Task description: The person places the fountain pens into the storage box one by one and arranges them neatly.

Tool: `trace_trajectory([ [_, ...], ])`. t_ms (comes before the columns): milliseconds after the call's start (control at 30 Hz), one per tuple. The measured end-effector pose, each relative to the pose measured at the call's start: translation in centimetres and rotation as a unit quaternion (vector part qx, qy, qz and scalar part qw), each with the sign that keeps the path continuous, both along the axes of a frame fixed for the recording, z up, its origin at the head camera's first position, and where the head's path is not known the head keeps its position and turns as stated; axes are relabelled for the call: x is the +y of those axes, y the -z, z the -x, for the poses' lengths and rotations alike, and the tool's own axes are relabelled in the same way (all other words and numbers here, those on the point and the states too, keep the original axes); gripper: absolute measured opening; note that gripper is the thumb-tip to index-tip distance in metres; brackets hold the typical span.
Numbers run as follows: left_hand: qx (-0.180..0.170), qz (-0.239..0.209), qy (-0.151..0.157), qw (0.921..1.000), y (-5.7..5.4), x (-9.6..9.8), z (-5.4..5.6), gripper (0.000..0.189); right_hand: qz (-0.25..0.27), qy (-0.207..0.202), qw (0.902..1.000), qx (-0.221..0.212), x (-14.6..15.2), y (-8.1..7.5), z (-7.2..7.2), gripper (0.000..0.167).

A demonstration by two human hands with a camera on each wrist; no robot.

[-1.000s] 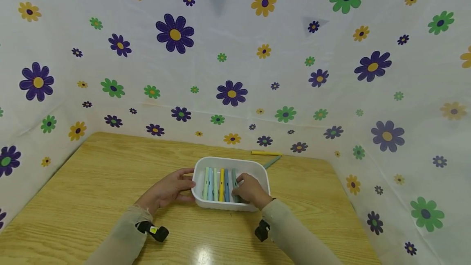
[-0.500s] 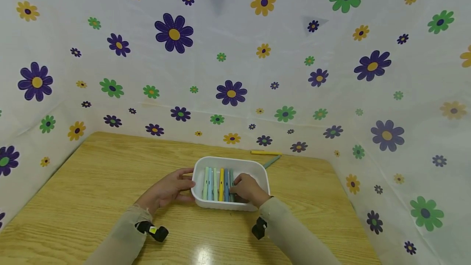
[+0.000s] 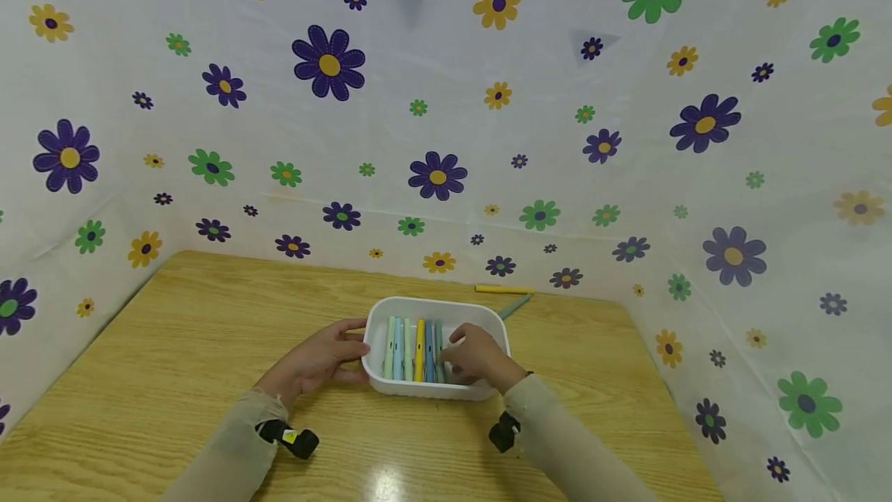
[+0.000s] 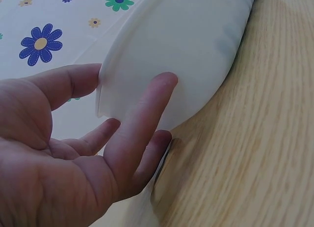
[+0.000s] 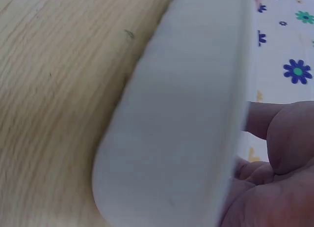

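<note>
A white plastic tray (image 3: 435, 391) stands on the wooden table, with several slim capped pens side by side in its left and middle part. From left they run pale green, light blue, pale green, yellow (image 3: 420, 351), blue and grey-green. My left hand (image 3: 324, 355) touches the tray's left end; in the left wrist view its fingers reach along the outer wall, one tip at the rim. My right hand (image 3: 481, 355) is inside the tray's right part, fingers loosely bent, fingertips just right of the grey-green pen (image 3: 439, 343). In the right wrist view the tray wall hides its fingertips.
Behind the tray lie a yellow pen (image 3: 503, 290) and a grey-green pen (image 3: 516, 306), close to the flowered cloth (image 3: 390, 130) that walls in the table (image 3: 244, 316) at the back and sides.
The grey-green pen in the tray has shifted left against the blue one, pushed by my right hand. That hand has since moved slightly right, off the pen. My left hand stays put.
</note>
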State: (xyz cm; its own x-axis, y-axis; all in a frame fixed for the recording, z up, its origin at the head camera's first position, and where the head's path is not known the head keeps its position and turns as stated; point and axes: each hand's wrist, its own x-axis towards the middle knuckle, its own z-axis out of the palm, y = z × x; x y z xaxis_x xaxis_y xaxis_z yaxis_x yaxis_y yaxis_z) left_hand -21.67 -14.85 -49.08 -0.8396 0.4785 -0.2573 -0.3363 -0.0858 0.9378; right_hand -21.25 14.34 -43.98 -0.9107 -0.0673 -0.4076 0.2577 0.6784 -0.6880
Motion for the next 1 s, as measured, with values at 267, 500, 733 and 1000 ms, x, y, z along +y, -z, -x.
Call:
trace_trajectory([
  [267, 0.006, 0.003, 0.0, 1.0, 0.2, 0.1, 0.2, 0.069, 0.079, 0.017, 0.996, 0.037, 4.7, -3.0, 0.3, 0.044],
  [500, 0.011, 0.005, 0.004, 0.9999, 0.3, 0.0, 0.1, 0.07, 0.087, 0.026, 0.9941, 0.06, 10.5, -4.7, 0.4, 0.048],
  [733, 0.011, 0.002, 0.003, 0.9999, 0.4, -0.1, 0.2, 0.072, 0.08, 0.044, 0.9923, 0.083, 14.7, -4.9, 0.4, 0.053],
  [1000, 0.016, -0.008, 0.01, 0.9998, 0.5, 0.0, 0.1, 0.073, 0.073, 0.069, 0.9914, 0.084, 16.4, -3.3, 1.2, 0.05],
])
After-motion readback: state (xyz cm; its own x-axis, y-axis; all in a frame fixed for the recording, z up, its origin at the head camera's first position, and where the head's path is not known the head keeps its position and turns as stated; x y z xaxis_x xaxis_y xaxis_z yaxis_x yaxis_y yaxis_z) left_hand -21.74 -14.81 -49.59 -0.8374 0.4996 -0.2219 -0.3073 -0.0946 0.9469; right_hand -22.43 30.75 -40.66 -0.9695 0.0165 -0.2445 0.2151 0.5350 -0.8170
